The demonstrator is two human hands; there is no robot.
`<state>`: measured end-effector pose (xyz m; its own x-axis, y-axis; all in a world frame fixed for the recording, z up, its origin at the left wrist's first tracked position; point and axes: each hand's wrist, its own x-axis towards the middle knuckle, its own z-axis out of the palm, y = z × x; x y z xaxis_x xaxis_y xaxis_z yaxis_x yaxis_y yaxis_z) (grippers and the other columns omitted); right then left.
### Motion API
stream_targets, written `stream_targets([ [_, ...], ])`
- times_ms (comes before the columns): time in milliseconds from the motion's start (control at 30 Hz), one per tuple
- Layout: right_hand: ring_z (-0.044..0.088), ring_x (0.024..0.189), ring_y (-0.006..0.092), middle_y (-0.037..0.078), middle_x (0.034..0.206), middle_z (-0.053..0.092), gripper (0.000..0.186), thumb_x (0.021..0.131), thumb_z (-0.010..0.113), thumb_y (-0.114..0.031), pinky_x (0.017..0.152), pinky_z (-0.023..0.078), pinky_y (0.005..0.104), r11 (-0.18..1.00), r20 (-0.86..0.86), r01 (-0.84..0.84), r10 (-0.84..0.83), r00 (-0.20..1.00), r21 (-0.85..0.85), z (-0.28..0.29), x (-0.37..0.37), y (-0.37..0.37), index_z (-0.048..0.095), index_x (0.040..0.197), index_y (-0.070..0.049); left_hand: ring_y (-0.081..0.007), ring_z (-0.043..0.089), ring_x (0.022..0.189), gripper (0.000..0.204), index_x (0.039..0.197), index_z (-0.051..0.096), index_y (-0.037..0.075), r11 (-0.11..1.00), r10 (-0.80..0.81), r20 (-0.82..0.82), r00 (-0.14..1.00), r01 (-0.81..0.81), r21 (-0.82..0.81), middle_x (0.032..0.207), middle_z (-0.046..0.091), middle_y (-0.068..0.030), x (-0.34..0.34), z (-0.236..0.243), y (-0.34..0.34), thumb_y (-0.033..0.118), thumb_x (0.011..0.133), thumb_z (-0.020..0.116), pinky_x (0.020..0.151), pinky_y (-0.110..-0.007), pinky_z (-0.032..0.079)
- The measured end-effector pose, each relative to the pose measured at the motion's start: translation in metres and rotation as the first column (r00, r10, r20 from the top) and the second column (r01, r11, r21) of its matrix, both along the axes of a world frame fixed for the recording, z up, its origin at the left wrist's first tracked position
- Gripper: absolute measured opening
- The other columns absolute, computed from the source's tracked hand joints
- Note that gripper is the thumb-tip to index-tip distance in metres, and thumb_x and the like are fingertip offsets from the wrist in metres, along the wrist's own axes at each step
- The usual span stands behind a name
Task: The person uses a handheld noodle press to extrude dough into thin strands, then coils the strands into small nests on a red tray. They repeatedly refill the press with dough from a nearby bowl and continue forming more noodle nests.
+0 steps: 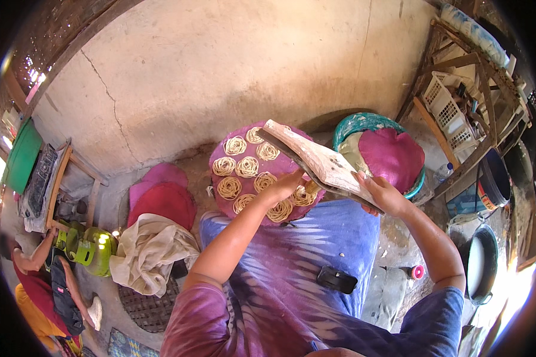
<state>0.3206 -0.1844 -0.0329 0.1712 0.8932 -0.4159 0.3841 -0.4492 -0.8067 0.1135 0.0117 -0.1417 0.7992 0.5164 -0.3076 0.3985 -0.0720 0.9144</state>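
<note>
A thick wooden board (315,156), pale and dusted as if with flour, is held tilted in front of me. My right hand (378,193) grips its near right end, thumb on top. My left hand (284,187) is closed at its near edge, with the fingertips partly hidden under it. A yellowish-brown, rounded piece (309,187) shows below the board beside my left hand. Underneath, a round purple-pink tray (217,172) bears several coiled nests of pale noodle strands (247,167). The board hides part of the tray's right side.
A teal basin (342,128) with pale dough and a pink round sheet (393,156) stands right of the tray. Pink and red discs (164,199) and a cream cloth (152,253) lie left. A dark phone (337,279) rests on my lap. Another person (39,294) sits far left near green gas cylinders (95,250).
</note>
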Motion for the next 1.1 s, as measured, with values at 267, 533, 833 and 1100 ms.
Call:
stream_targets([
  [267, 0.055, 0.049, 0.0124, 0.004, 0.059, 0.055, 0.072, 0.098, 0.033, -0.066, 0.044, 0.044, 0.0278, 0.988, 0.018, 0.093, -0.096, 0.995, 0.126, -0.011, 0.011, -0.006, 0.064, 0.090, -0.002, -0.0276, 0.042, 0.136, 0.072, 0.147, 0.044, 0.011, 0.978, -0.037, -0.026, 0.999, 0.042, 0.205, 0.137, 0.057, -0.0180, 0.002, -0.019, 0.007, 0.063, 0.102, 0.022, 0.113, -0.040, 0.030],
  [533, 0.054, 0.049, 0.0127, 0.005, 0.059, 0.055, 0.070, 0.100, 0.033, -0.064, 0.046, 0.044, 0.0279, 0.974, -0.065, 0.134, -0.124, 0.990, 0.184, -0.014, 0.022, -0.014, 0.063, 0.088, -0.001, -0.0395, 0.044, 0.131, 0.056, 0.147, 0.041, 0.012, 0.402, -0.098, -0.209, 0.973, 0.230, 0.886, 0.157, 0.032, -0.0111, -0.023, -0.026, -0.010, 0.045, 0.102, 0.037, 0.112, -0.052, 0.029],
  [833, 0.052, 0.049, 0.0121, 0.005, 0.061, 0.055, 0.069, 0.101, 0.030, -0.063, 0.047, 0.042, 0.0272, 0.979, -0.061, -0.005, 0.017, 0.998, 0.202, 0.019, 0.002, 0.000, 0.062, 0.090, -0.003, -0.0351, 0.054, 0.116, 0.074, 0.131, 0.046, 0.002, 0.890, 0.450, 0.771, 0.450, -0.159, -0.427, 0.140, 0.047, -0.0175, 0.000, 0.099, 0.033, 0.065, 0.099, 0.025, 0.109, -0.050, 0.037],
  [1100, 0.052, 0.047, 0.0140, 0.004, 0.056, 0.053, 0.080, 0.097, 0.019, -0.072, 0.044, 0.043, 0.0289, 0.962, -0.062, -0.269, 0.266, 0.962, -0.047, 0.029, 0.003, 0.099, 0.062, 0.084, -0.007, -0.0184, 0.040, 0.058, 0.061, 0.072, 0.041, 0.015, 0.611, 0.772, 0.629, 0.098, 0.163, -0.775, 0.062, 0.038, 0.0004, 0.007, 0.100, 0.108, 0.065, 0.098, 0.018, 0.071, -0.041, 0.041],
])
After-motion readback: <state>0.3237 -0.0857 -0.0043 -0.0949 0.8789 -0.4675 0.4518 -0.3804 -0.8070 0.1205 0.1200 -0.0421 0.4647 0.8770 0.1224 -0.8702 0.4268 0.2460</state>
